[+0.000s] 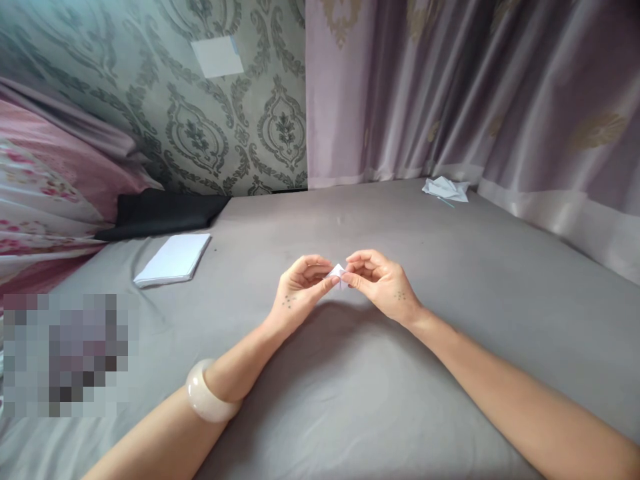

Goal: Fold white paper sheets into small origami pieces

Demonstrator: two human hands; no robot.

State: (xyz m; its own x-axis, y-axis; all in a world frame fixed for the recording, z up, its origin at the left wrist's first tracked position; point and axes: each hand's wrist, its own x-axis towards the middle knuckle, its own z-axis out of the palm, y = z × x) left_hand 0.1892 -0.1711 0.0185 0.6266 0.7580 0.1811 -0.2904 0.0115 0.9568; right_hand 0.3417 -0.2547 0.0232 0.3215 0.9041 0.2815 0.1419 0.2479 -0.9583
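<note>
At the centre of the frame we have a small folded white paper (339, 270), its pale peak poking up between two thumbs, and much of it is covered by those fingers, so the exact folds are hard to make out. The left hand (303, 283) has its grip clamped on the paper's left side; the right hand (383, 283) has its grip pinched on the other. Down at the lower left, a blocky blurred patch (83, 353) masks whatever lies there, while both forearms run off the bottom and right edges, cut short. Over at the upper right, a little heap of folded white paper (445, 189) sits by the curtain (400, 100), its layers too small to sort out, a thin bluish strip (447, 203) just beside it. Left of centre, a stack of white sheets (175, 259) lies flat on the grey-covered bed (500, 300), near a black cloth (165, 212). Now look at the pose: arms coming in from either lower corner, wrists angled inward, thumbs nearly meeting, other fingers curled above and behind, a soft shadow below, and a glossy white bangle (205, 393) circling the left forearm.
</note>
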